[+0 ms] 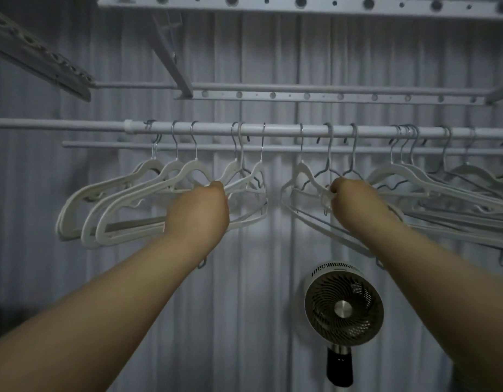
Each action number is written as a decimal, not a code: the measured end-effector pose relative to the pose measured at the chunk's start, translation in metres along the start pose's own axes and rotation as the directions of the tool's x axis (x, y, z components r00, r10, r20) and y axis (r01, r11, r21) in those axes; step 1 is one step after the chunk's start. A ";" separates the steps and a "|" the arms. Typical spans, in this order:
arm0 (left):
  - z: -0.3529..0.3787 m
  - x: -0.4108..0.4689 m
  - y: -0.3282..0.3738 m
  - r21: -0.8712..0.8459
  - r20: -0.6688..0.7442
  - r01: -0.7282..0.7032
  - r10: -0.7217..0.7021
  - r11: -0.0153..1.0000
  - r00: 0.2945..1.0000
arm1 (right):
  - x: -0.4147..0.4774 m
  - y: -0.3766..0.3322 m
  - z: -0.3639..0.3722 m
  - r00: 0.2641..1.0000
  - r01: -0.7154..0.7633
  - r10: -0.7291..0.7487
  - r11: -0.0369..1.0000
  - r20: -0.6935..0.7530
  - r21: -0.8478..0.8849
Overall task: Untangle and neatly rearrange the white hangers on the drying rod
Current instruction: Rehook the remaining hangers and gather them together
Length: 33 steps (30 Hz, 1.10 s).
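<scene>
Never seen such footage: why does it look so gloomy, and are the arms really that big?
Head view: dim, bluish light, brightest on the curtain between the forearms; the wide-angle lens swells them toward the lower corners; white hangers at far right turn soft and murky.

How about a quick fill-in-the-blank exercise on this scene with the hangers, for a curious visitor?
The white hangers hang by metal hooks from a horizontal drying ____.
The left hand and the right hand each grip a ____.
Lower down, below the right hand, stands a round electric ____.
Missing words: rod; hanger; fan.
</scene>
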<state>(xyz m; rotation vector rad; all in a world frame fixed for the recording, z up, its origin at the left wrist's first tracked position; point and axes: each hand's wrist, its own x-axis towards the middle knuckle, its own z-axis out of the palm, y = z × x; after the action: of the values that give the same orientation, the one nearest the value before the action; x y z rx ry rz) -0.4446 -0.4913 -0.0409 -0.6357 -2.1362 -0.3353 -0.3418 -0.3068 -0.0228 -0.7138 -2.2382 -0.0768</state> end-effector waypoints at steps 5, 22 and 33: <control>0.000 0.005 0.017 -0.005 -0.017 -0.024 0.024 1.000 1.000 | 0.003 0.018 -0.008 1.000 -0.029 0.029 0.999 -0.002 -0.016; 0.006 0.028 0.045 -0.131 0.235 0.186 -0.152 0.974 0.960 | 0.003 0.035 -0.010 0.998 0.060 -0.060 0.998 -0.006 -0.021; -0.029 -0.026 0.011 -0.310 0.298 0.258 -0.164 0.915 0.940 | -0.016 0.033 -0.014 0.928 0.328 -0.329 0.944 -0.175 -0.032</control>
<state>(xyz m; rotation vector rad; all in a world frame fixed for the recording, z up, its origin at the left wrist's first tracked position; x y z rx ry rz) -0.4064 -0.5038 -0.0443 -0.6749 -2.4370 -0.7991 -0.3067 -0.2901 -0.0288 -0.3107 -2.1624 -0.2961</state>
